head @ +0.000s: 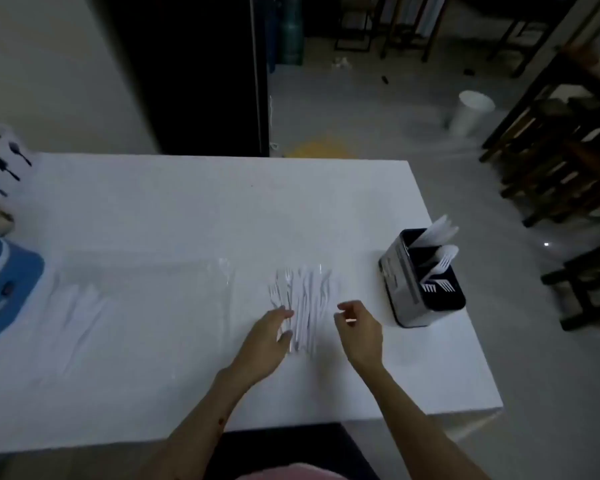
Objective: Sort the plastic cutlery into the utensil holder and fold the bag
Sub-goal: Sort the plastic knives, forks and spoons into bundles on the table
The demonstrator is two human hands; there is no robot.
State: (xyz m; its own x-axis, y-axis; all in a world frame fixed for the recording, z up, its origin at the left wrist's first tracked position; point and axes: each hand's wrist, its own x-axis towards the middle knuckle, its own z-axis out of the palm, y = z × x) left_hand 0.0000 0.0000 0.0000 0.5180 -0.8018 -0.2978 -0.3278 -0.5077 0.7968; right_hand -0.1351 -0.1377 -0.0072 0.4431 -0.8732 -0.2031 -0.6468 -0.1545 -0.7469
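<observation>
Left hand (pixel 272 336) touching the pile of white plastic forks (pixel 303 303) mid-bench, grip relaxed; right hand (pixel 359 329) beside it, loosely curled, empty. Best to pinch a few handles together, tines aligned, then drop into the utensil holder (pixel 421 278) at right.

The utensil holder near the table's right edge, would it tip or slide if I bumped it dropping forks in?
The utensil holder looks tall for its base, and the cutlery leans out of its top, so a knock up high might tip it. On the smooth white table it would probably slide first.
</observation>
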